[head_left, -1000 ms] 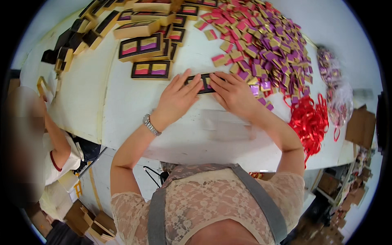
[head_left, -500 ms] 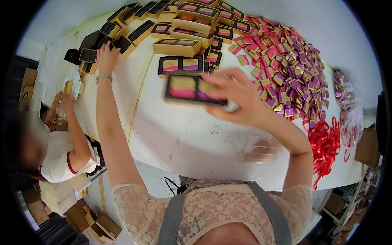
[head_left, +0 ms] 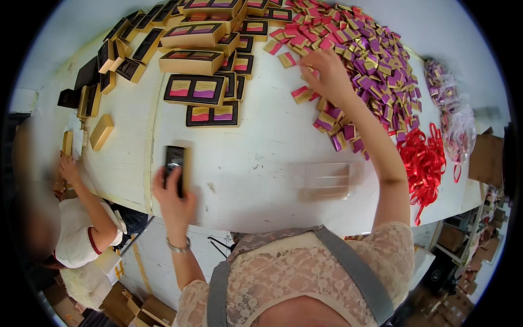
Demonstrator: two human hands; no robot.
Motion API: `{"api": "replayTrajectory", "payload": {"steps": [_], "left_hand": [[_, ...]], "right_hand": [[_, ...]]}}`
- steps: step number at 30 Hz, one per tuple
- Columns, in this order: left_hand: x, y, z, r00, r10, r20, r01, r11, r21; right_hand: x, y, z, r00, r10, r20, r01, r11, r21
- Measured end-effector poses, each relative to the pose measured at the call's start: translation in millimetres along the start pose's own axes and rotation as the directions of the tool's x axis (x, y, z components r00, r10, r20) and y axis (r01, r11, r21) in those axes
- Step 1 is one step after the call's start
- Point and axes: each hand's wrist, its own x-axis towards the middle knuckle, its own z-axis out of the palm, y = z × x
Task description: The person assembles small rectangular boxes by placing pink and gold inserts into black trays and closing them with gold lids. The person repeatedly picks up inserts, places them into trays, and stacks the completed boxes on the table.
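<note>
Near the front edge of the table my left hand (head_left: 175,203) is closed around a gold box with a black insert (head_left: 176,157); the insert looks vacant, though motion blurs it. My right hand (head_left: 329,79) reaches over the near-left side of the heap of small foil-wrapped squares (head_left: 376,71), which are gold with pink or purple. Its bent fingers are spread just above the squares, and I make out nothing in them. Left of that hand, a filled box (head_left: 195,89) holding a pink and a purple square rests against another filled box (head_left: 212,114).
Stacked filled boxes (head_left: 196,35) stand at the back, with vacant boxes (head_left: 131,70) to their left. Red ribbons (head_left: 422,169) and plastic bags (head_left: 455,125) lie at right. A clear plastic tray (head_left: 324,181) sits near the front. A co-worker's hand (head_left: 69,170) is at far left.
My left hand has come back from the vacant boxes, bringing one nearer. The filled box from my right hand now sits by the stack, and that hand has moved to the foil squares.
</note>
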Motion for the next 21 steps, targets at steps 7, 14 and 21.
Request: {"api": "replayTrajectory", "payload": {"steps": [7,14,21], "left_hand": [[48.7,93.2,48.8,0.831,0.532,0.163,-0.471,0.828,-0.305],[78.6,115.3,58.0,0.763,0.597,0.247,-0.536,0.798,-0.274],[78.2,115.6,70.2,0.789,0.591,0.168,-0.513,0.784,-0.349]], "right_hand": [[-43.9,-5.0,1.7,0.898,-0.389,0.206,0.42,0.896,-0.141],[-39.6,-11.3,12.1,0.981,-0.183,-0.059,0.16,0.948,-0.275],[-10.5,-36.6,65.1,0.977,0.184,-0.111,-0.215,0.836,-0.504]]}}
